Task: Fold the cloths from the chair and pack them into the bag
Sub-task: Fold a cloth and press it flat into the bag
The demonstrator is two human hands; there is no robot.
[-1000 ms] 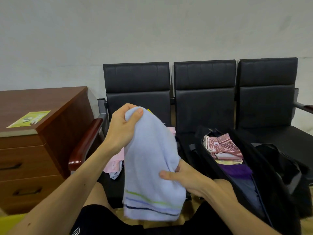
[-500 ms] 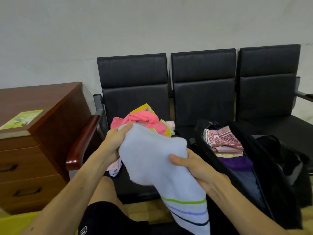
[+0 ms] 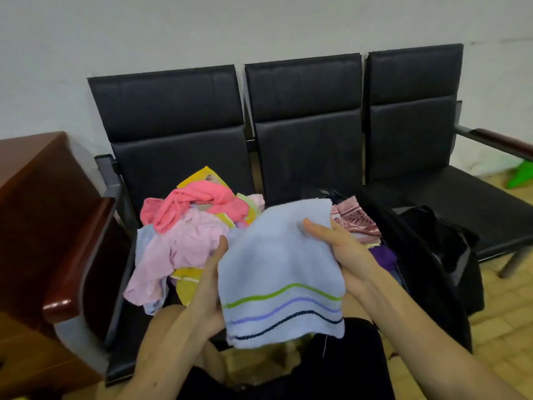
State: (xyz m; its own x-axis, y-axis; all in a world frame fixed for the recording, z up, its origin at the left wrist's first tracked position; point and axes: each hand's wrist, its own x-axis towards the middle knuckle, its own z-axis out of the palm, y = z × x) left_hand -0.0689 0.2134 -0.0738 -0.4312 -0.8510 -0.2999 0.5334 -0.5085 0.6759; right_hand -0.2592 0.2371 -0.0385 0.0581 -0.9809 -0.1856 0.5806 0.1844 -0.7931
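I hold a folded light blue towel (image 3: 277,272) with green, blue and dark stripes in front of me, between both hands. My left hand (image 3: 209,281) grips its left edge from beneath. My right hand (image 3: 337,249) pinches its right side, thumb on top. A heap of unfolded cloths (image 3: 196,223), pink, coral and yellow, lies on the left seat of the black chair row (image 3: 173,111). The open black bag (image 3: 427,255) sits on the middle seat to the right, with folded cloths (image 3: 357,220) stacked inside, partly hidden by the towel.
A wooden drawer cabinet (image 3: 31,197) stands at the left beside the chair's wooden armrest (image 3: 78,261). The right seat (image 3: 476,203) is bare. A green object (image 3: 519,177) lies on the floor at far right. My knees are below the towel.
The towel went from hanging upright to lying flatter and folded between my hands. My left hand dropped from the top edge to the left side. The view tilted down toward the seats.
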